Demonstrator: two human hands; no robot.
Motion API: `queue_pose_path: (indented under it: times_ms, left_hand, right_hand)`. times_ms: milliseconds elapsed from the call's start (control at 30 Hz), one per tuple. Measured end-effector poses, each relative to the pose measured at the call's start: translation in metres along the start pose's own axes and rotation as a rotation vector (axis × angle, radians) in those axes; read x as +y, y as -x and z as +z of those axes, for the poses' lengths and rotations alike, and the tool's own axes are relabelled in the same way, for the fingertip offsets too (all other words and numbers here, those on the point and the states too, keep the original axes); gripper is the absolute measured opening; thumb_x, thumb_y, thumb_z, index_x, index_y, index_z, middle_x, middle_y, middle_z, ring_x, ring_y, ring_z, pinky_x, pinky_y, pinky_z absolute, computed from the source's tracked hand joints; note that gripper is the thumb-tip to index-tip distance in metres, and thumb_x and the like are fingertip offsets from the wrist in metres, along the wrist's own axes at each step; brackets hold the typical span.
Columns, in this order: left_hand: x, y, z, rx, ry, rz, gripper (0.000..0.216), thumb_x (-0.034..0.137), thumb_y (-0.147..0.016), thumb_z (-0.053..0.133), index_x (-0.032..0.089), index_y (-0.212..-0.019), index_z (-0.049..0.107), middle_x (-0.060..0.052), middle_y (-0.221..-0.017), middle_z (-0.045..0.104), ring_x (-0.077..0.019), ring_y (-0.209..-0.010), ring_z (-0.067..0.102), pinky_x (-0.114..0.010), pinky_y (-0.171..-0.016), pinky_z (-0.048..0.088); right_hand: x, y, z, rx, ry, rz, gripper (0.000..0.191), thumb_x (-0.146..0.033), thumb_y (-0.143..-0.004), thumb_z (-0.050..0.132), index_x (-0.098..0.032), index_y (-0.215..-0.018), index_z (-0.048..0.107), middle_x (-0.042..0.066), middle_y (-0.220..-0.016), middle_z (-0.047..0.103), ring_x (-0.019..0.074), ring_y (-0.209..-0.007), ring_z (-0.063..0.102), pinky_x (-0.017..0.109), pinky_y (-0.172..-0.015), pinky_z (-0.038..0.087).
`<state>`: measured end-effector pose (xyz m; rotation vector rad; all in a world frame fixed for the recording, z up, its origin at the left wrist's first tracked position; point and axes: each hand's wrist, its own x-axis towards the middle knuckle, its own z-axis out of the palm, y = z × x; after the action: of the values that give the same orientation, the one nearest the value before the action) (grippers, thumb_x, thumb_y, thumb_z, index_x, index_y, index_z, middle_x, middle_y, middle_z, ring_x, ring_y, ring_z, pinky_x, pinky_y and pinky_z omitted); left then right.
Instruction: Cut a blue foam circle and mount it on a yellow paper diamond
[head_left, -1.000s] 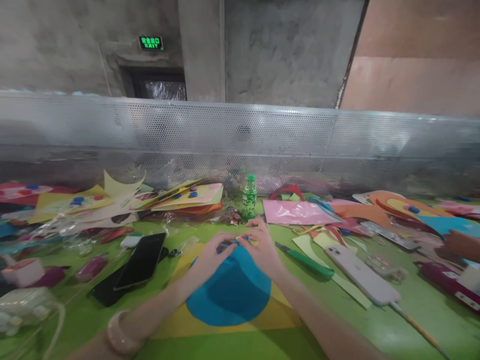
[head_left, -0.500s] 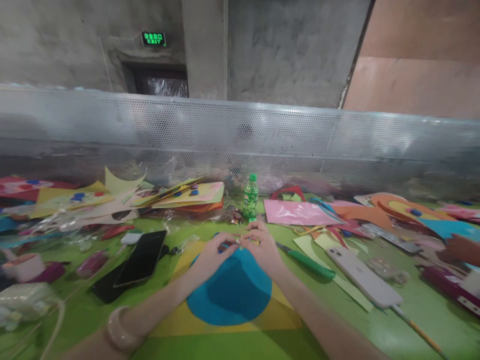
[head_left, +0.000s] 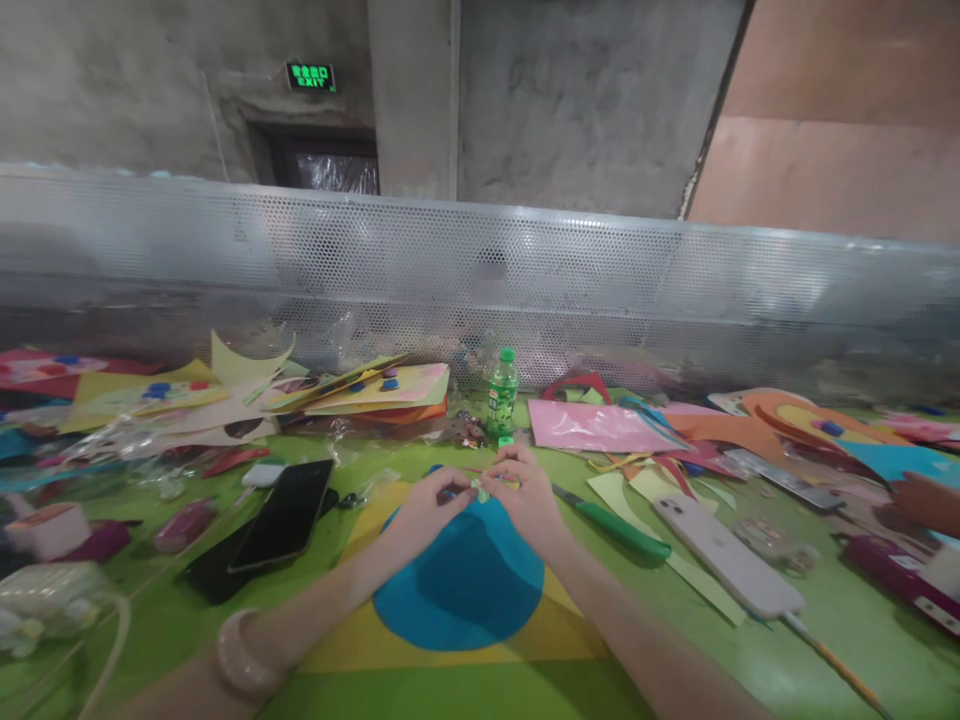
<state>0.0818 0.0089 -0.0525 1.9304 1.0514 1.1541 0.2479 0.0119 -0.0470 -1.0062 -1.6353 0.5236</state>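
My left hand point(head_left: 429, 508) and my right hand point(head_left: 531, 498) meet above the far edge of a round blue paper point(head_left: 457, 595). Fingertips of both are pinched around a small pale green piece point(head_left: 481, 489), too small and partly covered to name. The blue round lies on a yellow sheet point(head_left: 345, 640) on the green table. Just beyond the fingers stands a green-capped bottle point(head_left: 503, 395). A green-handled knife or cutter point(head_left: 622, 530) lies right of my right hand.
Dark phones point(head_left: 289, 515) lie to the left, near a white cable and charger point(head_left: 56, 605). At the right are a pale phone point(head_left: 727, 555) and another person's hand point(head_left: 930, 503). Coloured paper point(head_left: 600, 425) and plastic scraps line the perforated metal barrier point(head_left: 480, 260).
My hands stay in nearly the same place, with slight finger movement around the small piece. It shows a little more pale green now. The view has shifted very slightly.
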Motion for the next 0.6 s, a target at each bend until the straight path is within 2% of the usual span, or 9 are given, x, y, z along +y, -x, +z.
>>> queue_pose_path:
  times_ms: [133,367,600]
  left_hand:
    - [0.000,0.000,-0.001,0.021,0.004,-0.041,0.016,0.035,-0.076,0.054,0.022,-0.073,0.062,-0.001,-0.073,0.063,-0.0190,-0.075,0.058,-0.028,-0.069,0.043]
    - [-0.003,-0.002,-0.004,0.027,0.071,-0.115,0.023,0.038,-0.076,0.053,0.016,-0.080,0.063,-0.002,-0.072,0.062,-0.0157,-0.066,0.056,-0.025,-0.061,0.042]
    - [-0.001,-0.001,-0.004,0.030,0.078,-0.104,0.022,0.038,-0.077,0.053,0.017,-0.078,0.062,-0.002,-0.074,0.062,-0.0150,-0.065,0.056,-0.026,-0.062,0.044]
  right_hand:
    - [0.001,0.001,-0.001,0.055,0.025,-0.035,0.016,-0.034,-0.075,0.061,-0.021,-0.066,0.066,0.006,-0.095,0.050,0.0202,-0.093,0.049,0.034,-0.078,0.045]
    - [-0.001,0.006,0.002,0.019,0.206,-0.244,0.013,-0.029,-0.080,0.058,-0.027,-0.079,0.072,0.005,-0.105,0.052,0.0213,-0.100,0.045,0.038,-0.087,0.042]
    - [0.009,0.003,0.002,0.036,0.269,-0.253,0.015,-0.029,-0.080,0.058,-0.030,-0.085,0.072,0.004,-0.111,0.051,0.0220,-0.101,0.044,0.040,-0.088,0.042]
